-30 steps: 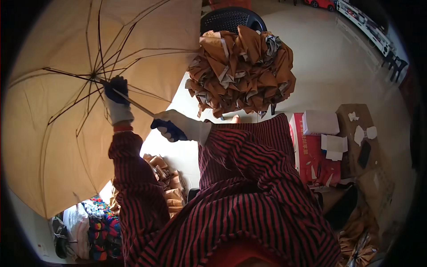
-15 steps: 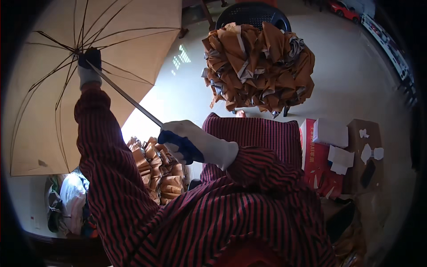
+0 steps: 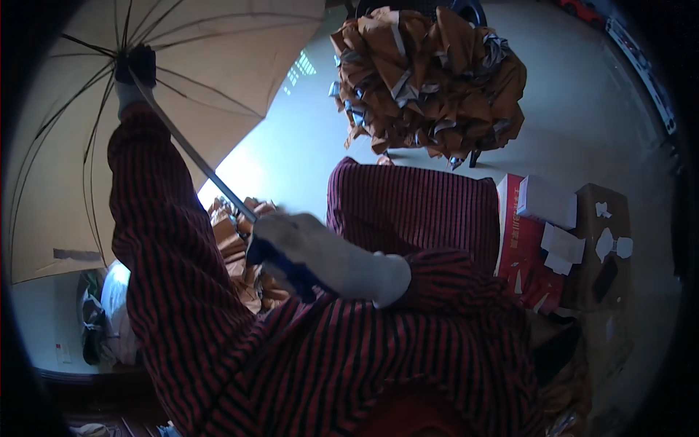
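An opened umbrella (image 3: 196, 95) with a tan canopy and dark ribs fills the upper left, its underside toward me. My left hand (image 3: 136, 73), in a white and dark blue glove, is closed around the shaft close to where the ribs meet. The metal shaft (image 3: 207, 171) slants down to my right hand (image 3: 306, 251). That hand, gloved the same way, is closed around the shaft's lower end in front of my chest. Any handle inside its fingers is hidden.
A heap of folded brown umbrellas (image 3: 429, 87) lies on a dark chair (image 3: 470, 11) ahead. More brown folded pieces (image 3: 233, 240) sit behind my left arm. To the right are a red box (image 3: 520, 240), a white box (image 3: 547, 200) and a brown carton (image 3: 604, 197).
My right hand has come down and slightly left, nearer my chest. My left hand has risen a little. The heap on the chair appears higher in view.
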Demonstrator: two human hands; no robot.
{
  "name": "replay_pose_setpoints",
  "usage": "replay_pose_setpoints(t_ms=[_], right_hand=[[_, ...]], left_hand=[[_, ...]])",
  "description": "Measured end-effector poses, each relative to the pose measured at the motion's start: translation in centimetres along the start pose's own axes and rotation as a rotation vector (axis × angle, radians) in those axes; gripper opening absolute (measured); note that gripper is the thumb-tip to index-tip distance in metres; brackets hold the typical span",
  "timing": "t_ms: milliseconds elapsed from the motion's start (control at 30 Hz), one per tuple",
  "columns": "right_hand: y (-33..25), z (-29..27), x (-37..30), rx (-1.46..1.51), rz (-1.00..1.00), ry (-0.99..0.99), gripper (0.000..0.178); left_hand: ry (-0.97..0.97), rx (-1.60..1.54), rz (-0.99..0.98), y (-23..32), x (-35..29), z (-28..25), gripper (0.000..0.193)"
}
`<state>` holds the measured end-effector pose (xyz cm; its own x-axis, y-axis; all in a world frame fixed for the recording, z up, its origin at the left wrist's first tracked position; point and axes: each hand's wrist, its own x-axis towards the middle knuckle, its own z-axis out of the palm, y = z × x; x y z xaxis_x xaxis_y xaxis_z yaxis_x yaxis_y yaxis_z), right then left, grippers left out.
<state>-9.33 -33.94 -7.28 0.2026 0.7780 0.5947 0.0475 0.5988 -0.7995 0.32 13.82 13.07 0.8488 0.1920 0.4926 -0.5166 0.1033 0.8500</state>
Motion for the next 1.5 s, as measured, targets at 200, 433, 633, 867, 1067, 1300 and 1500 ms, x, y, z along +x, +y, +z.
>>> replay_pose_setpoints(t_ms=[200,433,633,867,1067,1300,1500], right_hand=[[-1.6,2.9,-1.4,-0.13,0.008,0.025,0.035],[-0.4,3.2,0.2,-0.322,-0.338,0.182,0.031],[-6.1,-0.2,0.4,0.23,0.185,-0.414,0.05],[2.6,-6.3,-4.4,-0.736,0.492,0.218,0.046],[8.0,-9.4,-12.1,-1.062,0.752,-0.088,0.04],[8.9,-12.9,-16.3,-1.643,0.838,0.429,0.048],[12.3,-13.0,-16.5,-1.853,0.759,0.413,0.062]], left_hand=[[0.452,0.17,0.175,0.6,-1.2,3.0,0.034],[-0.176,0.129,-0.089,-0.1,2.9,0.2,0.028],[-0.23,0.381,-0.047,2.7,4.7,0.6,0.023],[-0.316,2.021,0.542,-17.9,1.8,9.9,0.025],[-0.686,2.124,0.692,-38.7,-3.6,15.6,0.014],[-0.307,0.759,-0.514,-38.0,-7.9,26.8,0.011],[-0.341,0.911,-0.019,-39.6,-12.2,25.2,0.011]])
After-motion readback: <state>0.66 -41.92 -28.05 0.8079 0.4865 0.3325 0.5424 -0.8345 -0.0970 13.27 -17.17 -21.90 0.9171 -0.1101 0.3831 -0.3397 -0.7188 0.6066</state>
